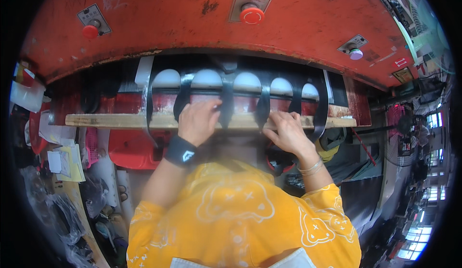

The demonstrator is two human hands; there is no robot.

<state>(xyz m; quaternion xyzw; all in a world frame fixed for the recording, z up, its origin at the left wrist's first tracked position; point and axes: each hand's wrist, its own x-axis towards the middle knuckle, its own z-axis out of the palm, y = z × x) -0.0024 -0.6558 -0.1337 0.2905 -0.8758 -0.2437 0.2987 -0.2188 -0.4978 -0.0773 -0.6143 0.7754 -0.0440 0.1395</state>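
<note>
Black cut sheet [226, 109] with a row of arched openings, standing draped across the wooden rail [110, 120] at the middle of the scene, its upper edge tucked into the dark gap under the orange press head [192, 22]. White rounded shapes [207, 78] showing through the arches, far side.

Left hand [198, 121] resting on one upright strip of the sheet, just left of centre, fingers curled down over it. Impossible to tell whether pinched around the strip or only pressing on it. Right hand [288, 132] further right, on the next strips, fingers spread and laid flat against the material where it meets the rail, not closed around anything. Black wristband [180, 151] on the left wrist, thin bangles [312, 168] on the right.

Probably a matter of seating and lining up the sheet. Best done with even pressure from both hands, strips kept straight and untwisted, lower edge level along the rail. Wise to keep fingertips on the near side of the rail, out from under the head, and bangles away from the cut edges.

Further out: big red mushroom button [252, 15] high on the head, smaller red button [90, 31] far left, pale one [355, 54] far right. Red machine body [130, 147] below the rail. Yellow papers [72, 162] and clutter near left; windows and a fan off to the right.
</note>
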